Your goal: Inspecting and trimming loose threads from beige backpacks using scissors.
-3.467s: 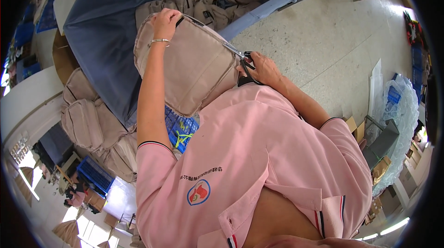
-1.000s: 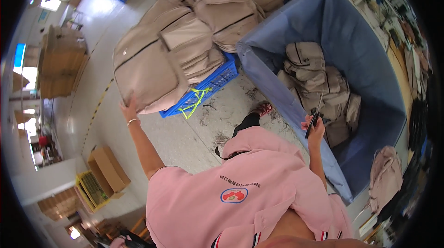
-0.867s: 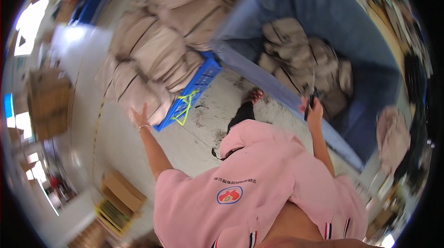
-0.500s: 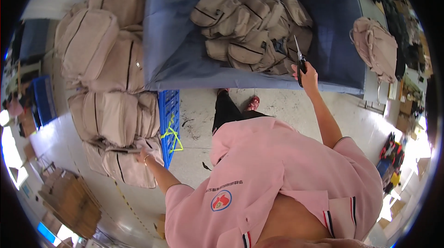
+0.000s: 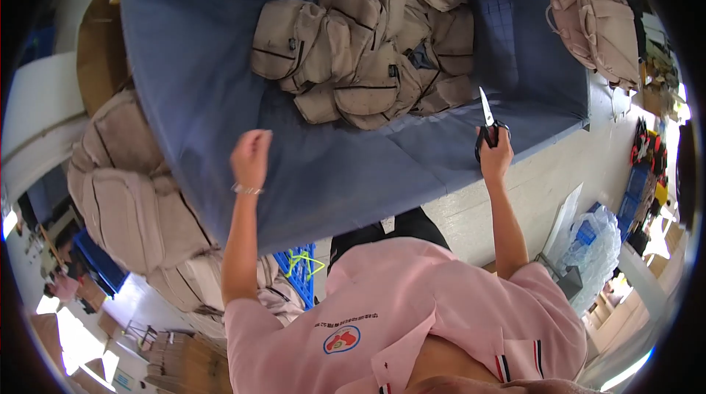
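My right hand grips a pair of scissors by its black handles, with the metal blades pointing away over the near wall of a blue fabric-lined bin. My left hand, with a bracelet at the wrist, is closed above the bin's left part. Its fingers are pressed together; what they hold, if anything, is too small to make out. Inside the bin lies a heap of beige backpacks, beyond and between both hands.
More beige backpacks are piled left of the bin, beside a blue plastic crate with a yellow-green cord. Another backpack sits past the bin's right edge. A clear plastic bag stands at right.
My left hand has left the backpacks stacked at the left and come up over the bin. The right hand still holds the scissors. My view has turned, shifting the bin.
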Available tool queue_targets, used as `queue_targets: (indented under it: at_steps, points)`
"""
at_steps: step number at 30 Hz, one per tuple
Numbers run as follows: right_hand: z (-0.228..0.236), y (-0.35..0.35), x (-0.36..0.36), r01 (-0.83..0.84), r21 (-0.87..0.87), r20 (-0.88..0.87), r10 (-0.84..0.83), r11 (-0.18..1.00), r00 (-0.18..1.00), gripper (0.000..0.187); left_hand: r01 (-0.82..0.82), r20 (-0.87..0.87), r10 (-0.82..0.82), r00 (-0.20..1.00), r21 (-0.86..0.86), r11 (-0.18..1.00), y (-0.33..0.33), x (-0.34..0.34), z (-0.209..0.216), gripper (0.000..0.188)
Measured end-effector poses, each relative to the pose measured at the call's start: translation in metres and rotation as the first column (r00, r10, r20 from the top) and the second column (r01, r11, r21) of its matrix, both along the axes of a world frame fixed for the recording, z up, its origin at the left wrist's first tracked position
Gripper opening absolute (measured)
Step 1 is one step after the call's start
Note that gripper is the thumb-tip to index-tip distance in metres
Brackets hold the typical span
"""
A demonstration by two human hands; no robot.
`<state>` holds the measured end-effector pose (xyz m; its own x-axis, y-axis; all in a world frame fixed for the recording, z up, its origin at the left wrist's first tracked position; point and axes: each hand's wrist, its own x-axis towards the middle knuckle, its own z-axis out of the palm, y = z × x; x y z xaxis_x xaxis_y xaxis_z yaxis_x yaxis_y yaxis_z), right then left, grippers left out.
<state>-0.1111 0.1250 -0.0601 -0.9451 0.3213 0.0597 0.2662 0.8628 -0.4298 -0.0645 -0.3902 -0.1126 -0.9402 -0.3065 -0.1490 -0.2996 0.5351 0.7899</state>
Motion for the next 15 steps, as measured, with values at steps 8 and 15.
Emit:
queue_targets:
  at_steps: [8,15]
  points:
    - [0.001,-0.004,-0.007,0.121,0.105,0.188,-0.139,0.987,0.972,0.034,0.315,0.310,-0.333,0.891,0.108,0.943,0.127,-0.140,-0.313,0.036]
    - [0.003,-0.003,-0.006,0.129,0.112,0.228,-0.152,0.985,0.962,0.038,0.184,0.634,-0.006,0.774,-0.215,0.959,0.151,-0.190,-0.425,0.046]
